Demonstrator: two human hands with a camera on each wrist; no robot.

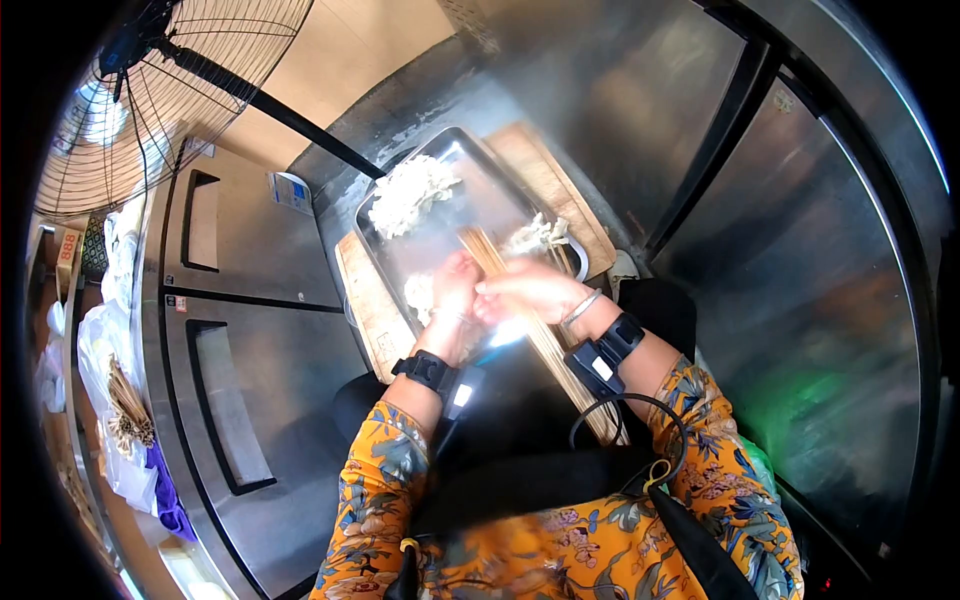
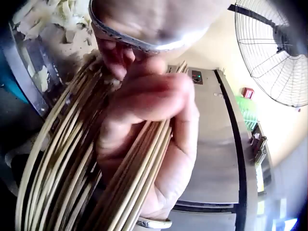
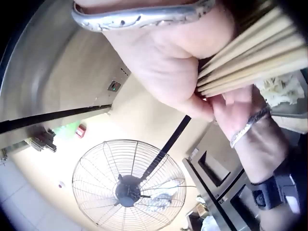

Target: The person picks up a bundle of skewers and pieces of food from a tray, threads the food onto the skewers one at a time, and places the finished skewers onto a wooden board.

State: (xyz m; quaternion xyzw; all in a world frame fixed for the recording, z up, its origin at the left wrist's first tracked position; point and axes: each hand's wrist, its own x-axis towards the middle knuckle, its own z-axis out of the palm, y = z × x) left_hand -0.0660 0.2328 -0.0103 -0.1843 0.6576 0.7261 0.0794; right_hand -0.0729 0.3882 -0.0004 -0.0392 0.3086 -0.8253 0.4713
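Both hands meet over the near part of a metal tray. The right hand grips a bundle of long thin sticks that runs from above the tray back toward the lap; in the right wrist view the sticks pass through that hand. The left hand is against the right one, its fingers partly covered. In the left wrist view, curled fingers hold part of the sticks, while others fan out beside them. Pale shredded pieces lie in the tray.
Wooden boards lie under the tray. A wire fan stands at the upper left, its pole reaching toward the tray. Steel cabinets are at the left and a steel door at the right. Plastic bags hang at far left.
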